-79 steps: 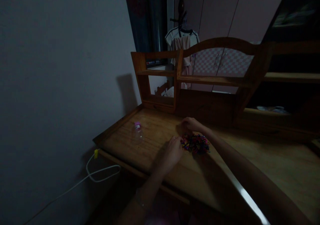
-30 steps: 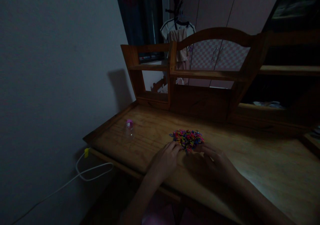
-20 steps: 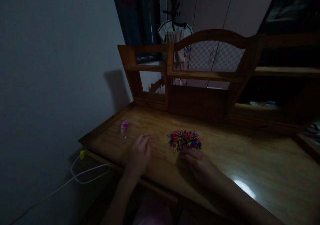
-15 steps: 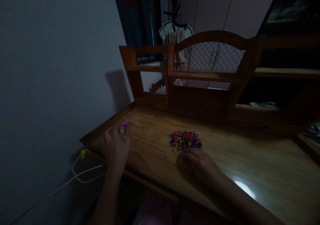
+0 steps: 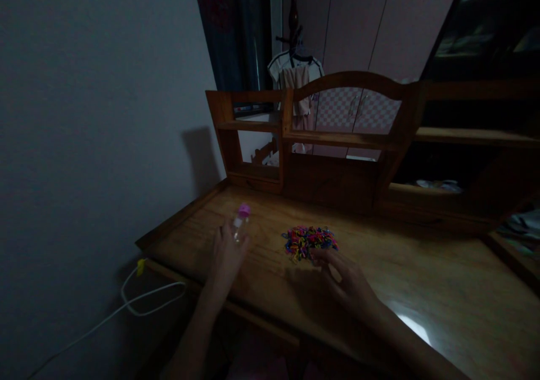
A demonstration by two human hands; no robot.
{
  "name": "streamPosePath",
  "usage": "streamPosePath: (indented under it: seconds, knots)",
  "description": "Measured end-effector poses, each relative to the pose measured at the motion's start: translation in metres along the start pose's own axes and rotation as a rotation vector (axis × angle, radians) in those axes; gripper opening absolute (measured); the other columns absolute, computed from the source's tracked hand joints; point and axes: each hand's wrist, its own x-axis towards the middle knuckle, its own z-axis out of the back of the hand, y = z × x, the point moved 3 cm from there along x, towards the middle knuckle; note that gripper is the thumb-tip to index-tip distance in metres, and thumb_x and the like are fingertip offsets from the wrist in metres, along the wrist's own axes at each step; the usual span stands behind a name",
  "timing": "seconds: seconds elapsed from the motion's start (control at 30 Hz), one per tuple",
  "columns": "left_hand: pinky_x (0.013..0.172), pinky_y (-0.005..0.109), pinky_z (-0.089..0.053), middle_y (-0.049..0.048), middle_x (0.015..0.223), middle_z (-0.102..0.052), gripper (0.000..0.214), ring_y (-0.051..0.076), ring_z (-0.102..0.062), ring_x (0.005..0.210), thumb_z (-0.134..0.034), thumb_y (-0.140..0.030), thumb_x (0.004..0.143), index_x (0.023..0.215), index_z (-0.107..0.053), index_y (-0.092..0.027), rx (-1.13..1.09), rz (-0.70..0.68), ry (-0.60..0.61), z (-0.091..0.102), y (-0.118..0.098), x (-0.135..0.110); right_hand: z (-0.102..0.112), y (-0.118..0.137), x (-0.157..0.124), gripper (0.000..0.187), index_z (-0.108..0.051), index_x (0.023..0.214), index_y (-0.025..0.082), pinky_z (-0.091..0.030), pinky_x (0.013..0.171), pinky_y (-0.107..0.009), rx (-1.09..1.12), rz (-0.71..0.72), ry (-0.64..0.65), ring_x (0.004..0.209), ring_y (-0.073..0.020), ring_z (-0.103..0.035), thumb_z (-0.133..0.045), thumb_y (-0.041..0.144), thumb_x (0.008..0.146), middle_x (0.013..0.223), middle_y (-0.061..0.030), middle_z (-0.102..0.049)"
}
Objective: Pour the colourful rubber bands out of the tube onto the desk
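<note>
My left hand (image 5: 230, 250) is closed around a small clear bottle (image 5: 237, 228) with a pink cap, held tilted above the left part of the wooden desk. To its right lies a loose pile of small multicoloured loop-shaped pieces (image 5: 310, 242), pink, yellow, blue and black among them. They are too small to tell whether they are paper clips or bands. At the pile's near edge, the thumb and forefinger of my right hand (image 5: 348, 279) are pinched together. Whatever sits between these fingertips is too small and dark to make out.
A wooden shelf unit (image 5: 329, 138) rises along the back of the desk (image 5: 422, 256). At left is a pale wall (image 5: 105, 116), with a white cable (image 5: 147, 298) hanging by the desk's front corner. Clothes (image 5: 295, 73) hang behind the shelf.
My left hand has moved right with the bottle, towards the pile. My right hand has lifted slightly at the pile's edge, its fingers now more visibly pinched. The view has tilted slightly.
</note>
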Motion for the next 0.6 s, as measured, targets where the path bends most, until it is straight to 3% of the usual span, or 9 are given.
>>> streamPosePath:
  seconds: [0.1,0.2,0.27,0.33,0.47,0.6]
  knots:
    - [0.096,0.042,-0.048,0.0152,0.126,-0.053,0.067,0.028,-0.055,0.113,-0.056,-0.032,0.086,0.145,-0.027,-0.019,-0.201,-0.100,0.071,-0.013,-0.067,-0.046,-0.004,0.013,0.010,0.043,-0.049,0.135,0.027,-0.056,0.082,-0.037,0.281,-0.226,-0.025,0.097,-0.0221,-0.067,-0.052,0.037,0.093,0.114,-0.0093,-0.067]
    - [0.104,0.045,-0.044,0.0152,0.143,-0.039,0.073,0.031,-0.043,0.131,-0.054,-0.025,0.086,0.150,-0.019,-0.023,-0.263,-0.189,0.169,-0.031,-0.124,-0.088,-0.005,0.028,0.015,0.047,-0.052,0.132,0.025,-0.054,0.090,-0.039,0.526,-0.360,-0.118,0.110,-0.0249,-0.063,-0.054,0.048,0.091,0.119,-0.0091,-0.066]
    - [0.106,0.045,-0.043,0.0153,0.147,-0.034,0.078,0.032,-0.040,0.133,-0.055,-0.021,0.084,0.151,-0.016,-0.022,-0.275,-0.272,0.218,-0.040,-0.149,-0.107,0.003,0.032,0.015,0.048,-0.057,0.126,0.024,-0.051,0.095,-0.040,0.588,-0.418,-0.233,0.114,-0.0268,-0.060,-0.057,0.053,0.088,0.122,-0.0090,-0.065]
    - [0.106,0.048,-0.043,0.0171,0.146,-0.034,0.082,0.035,-0.040,0.132,-0.059,-0.026,0.082,0.152,-0.017,-0.018,-0.283,-0.367,0.254,-0.043,-0.163,-0.115,0.017,0.027,0.014,0.048,-0.062,0.118,0.021,-0.052,0.091,-0.039,0.601,-0.456,-0.302,0.108,-0.0274,-0.063,-0.057,0.056,0.086,0.114,-0.0098,-0.068]
    - [0.103,0.048,-0.044,0.0139,0.140,-0.042,0.069,0.033,-0.043,0.128,-0.058,-0.045,0.085,0.145,-0.035,-0.021,-0.323,-0.533,0.318,-0.035,-0.163,-0.092,0.063,-0.009,0.014,0.047,-0.063,0.103,0.016,-0.054,0.061,-0.032,0.434,-0.479,-0.248,0.067,-0.0206,-0.065,-0.053,0.058,0.087,0.085,-0.0082,-0.070]
    - [0.101,0.043,-0.045,0.0101,0.122,-0.053,0.037,0.026,-0.050,0.117,-0.050,-0.048,0.091,0.115,-0.063,-0.022,-0.358,-0.582,0.312,-0.044,-0.145,-0.023,0.107,-0.064,0.012,0.047,-0.062,0.116,0.018,-0.046,0.057,-0.030,-0.215,-0.397,-0.256,0.061,-0.0186,-0.061,-0.059,0.051,0.083,0.085,-0.0070,-0.070]
